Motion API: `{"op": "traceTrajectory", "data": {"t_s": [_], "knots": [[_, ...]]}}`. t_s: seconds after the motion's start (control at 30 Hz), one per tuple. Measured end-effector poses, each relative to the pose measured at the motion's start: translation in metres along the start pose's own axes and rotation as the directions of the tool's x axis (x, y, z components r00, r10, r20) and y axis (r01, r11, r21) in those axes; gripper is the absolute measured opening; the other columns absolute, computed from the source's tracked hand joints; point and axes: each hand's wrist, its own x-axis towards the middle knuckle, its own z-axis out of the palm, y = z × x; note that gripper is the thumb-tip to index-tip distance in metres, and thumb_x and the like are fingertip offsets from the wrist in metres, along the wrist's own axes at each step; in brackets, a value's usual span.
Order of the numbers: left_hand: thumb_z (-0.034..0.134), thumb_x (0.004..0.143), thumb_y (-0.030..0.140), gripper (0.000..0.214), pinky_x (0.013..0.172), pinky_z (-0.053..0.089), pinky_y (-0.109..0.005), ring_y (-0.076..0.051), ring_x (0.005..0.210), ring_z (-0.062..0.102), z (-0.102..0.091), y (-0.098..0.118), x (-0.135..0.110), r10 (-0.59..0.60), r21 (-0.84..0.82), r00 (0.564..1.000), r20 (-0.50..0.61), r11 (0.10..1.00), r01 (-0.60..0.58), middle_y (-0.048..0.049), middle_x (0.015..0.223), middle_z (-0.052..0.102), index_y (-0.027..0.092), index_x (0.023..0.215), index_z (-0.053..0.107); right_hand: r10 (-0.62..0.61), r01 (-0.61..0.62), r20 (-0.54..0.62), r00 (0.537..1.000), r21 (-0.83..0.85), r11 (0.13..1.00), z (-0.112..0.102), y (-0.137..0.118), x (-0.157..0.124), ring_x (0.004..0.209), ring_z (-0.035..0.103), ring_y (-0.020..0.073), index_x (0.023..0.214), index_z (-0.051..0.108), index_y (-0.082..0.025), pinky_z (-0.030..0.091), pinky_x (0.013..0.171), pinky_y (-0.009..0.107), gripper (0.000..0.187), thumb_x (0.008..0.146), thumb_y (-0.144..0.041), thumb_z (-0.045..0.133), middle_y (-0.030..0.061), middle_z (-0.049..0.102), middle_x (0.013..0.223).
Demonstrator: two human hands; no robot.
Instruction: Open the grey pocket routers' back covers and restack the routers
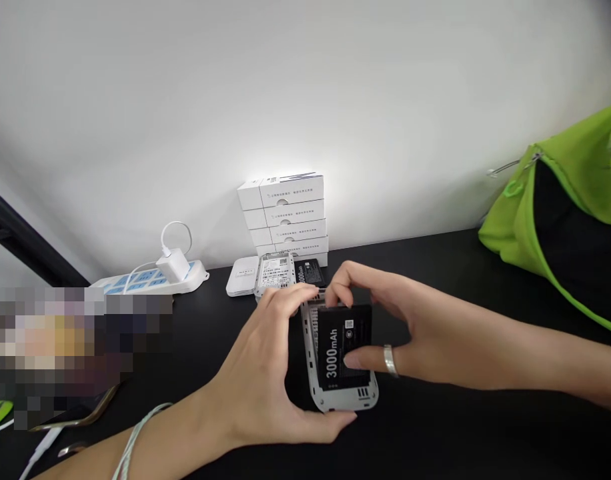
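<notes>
The left hand [258,363] and right hand [390,327] curl closed around a grey device casing [340,399], gripping its edges; its black battery [343,347] seems light, stiff, best held edgewise.

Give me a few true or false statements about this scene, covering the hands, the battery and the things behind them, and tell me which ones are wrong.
1. The left hand and right hand both hold the grey device casing. True.
2. The black battery is marked 3000mAh. True.
3. The ring is on the left hand. False: it is on the right hand.
4. A white charger is plugged into the power strip. True.
5. The green bag is to the left of the white boxes. False: it is to their right.
6. The left wrist wears a wristwatch. False: it wears thin pale bands.
</notes>
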Motion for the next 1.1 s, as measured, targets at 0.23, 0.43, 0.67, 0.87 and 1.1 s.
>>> {"op": "traceTrajectory", "data": {"t_s": [0.23, 0.43, 0.67, 0.87, 1.1], "knots": [[0.079, 0.062, 0.037, 0.089, 0.106, 0.038, -0.05, -0.033, 0.126, 0.04, -0.005, -0.017, 0.007, -0.006, 0.137, 0.957, -0.29, 0.989, 0.048, -0.0154, 0.133, 0.043, 0.017, 0.134, 0.031, -0.001, 0.153, -0.292, 0.956, 0.498, 0.853, -0.008, 0.004, 0.022, 0.075, 0.064, 0.0179, 0.105, 0.042, -0.028, 0.049, 0.066, 0.03, 0.04, 0.08, -0.027, 0.073, -0.0037, 0.067, 0.077], [0.051, 0.092, 0.044, 0.067, 0.112, 0.03, -0.055, -0.032, 0.138, 0.032, 0.0, -0.042, 0.003, -0.281, 0.123, 0.94, -0.194, 0.944, 0.307, -0.0156, 0.147, 0.035, 0.02, 0.147, 0.021, 0.339, -0.126, -0.282, 0.898, 0.573, 0.81, -0.024, 0.052, 0.07, 0.05, 0.045, 0.0084, 0.094, 0.041, -0.023, 0.038, 0.052, 0.023, 0.055, 0.062, -0.021, 0.087, -0.0096, 0.053, 0.056], [0.031, 0.102, 0.046, 0.051, 0.118, 0.021, -0.051, -0.025, 0.148, 0.014, 0.002, -0.047, 0.002, -0.44, 0.038, 0.887, -0.142, 0.893, 0.449, -0.0031, 0.161, 0.016, 0.031, 0.15, 0.023, 0.374, -0.212, -0.27, 0.887, 0.481, 0.851, -0.008, 0.072, 0.102, 0.042, 0.042, 0.0081, 0.079, 0.035, -0.025, 0.033, 0.044, 0.023, 0.057, 0.061, -0.019, 0.088, -0.0094, 0.053, 0.047], [0.028, 0.103, 0.038, 0.045, 0.12, 0.019, -0.047, -0.02, 0.148, 0.016, 0.002, -0.046, 0.004, -0.431, -0.015, 0.887, -0.162, 0.9, 0.435, -0.0028, 0.159, 0.024, 0.028, 0.146, 0.03, 0.324, -0.181, -0.326, 0.888, 0.4, 0.898, 0.006, 0.081, 0.111, 0.043, 0.042, 0.0084, 0.077, 0.029, -0.026, 0.03, 0.041, 0.022, 0.056, 0.068, -0.034, 0.084, -0.0082, 0.056, 0.049], [0.037, 0.101, 0.043, 0.048, 0.116, 0.025, -0.053, -0.026, 0.147, 0.018, 0.005, -0.047, 0.003, -0.453, 0.033, 0.869, -0.197, 0.883, 0.468, -0.0101, 0.158, 0.022, 0.024, 0.144, 0.03, 0.151, -0.062, -0.351, 0.924, 0.252, 0.966, -0.005, 0.075, 0.069, 0.057, 0.049, 0.0111, 0.078, 0.037, -0.025, 0.037, 0.054, 0.024, 0.038, 0.079, -0.039, 0.072, -0.0082, 0.053, 0.059]]}}
